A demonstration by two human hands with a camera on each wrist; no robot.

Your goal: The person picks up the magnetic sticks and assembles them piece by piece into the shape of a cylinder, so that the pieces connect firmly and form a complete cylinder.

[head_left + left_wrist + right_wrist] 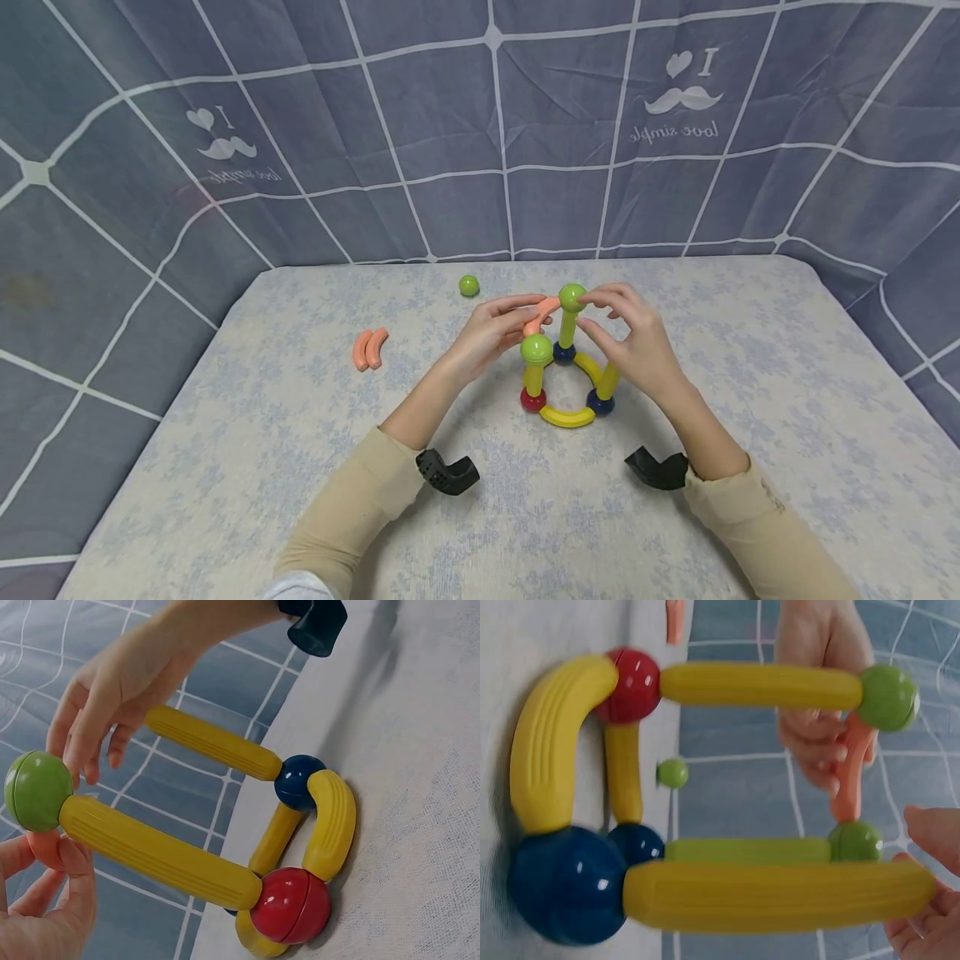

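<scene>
A magnetic stick-and-ball frame stands on the table. Its base has curved yellow sticks (567,417), a red ball (533,401) and blue balls (300,782). Upright yellow sticks (761,685) and a yellow-green stick (567,331) rise from it. Green balls (537,349) top two uprights. My left hand (495,332) pinches a curved orange stick (849,769), which spans between these green balls. My right hand (636,342) is beside the back green ball (572,297), thumb and fingers apart; contact is unclear. The right upright's top (907,891) carries no ball.
Two curved orange sticks (362,350) lie side by side on the table at the left. A loose green ball (468,286) sits near the back edge. A blue-grey checked cloth (450,125) hangs behind the table (285,467). Black wrist mounts (448,473) project inward from both sleeves.
</scene>
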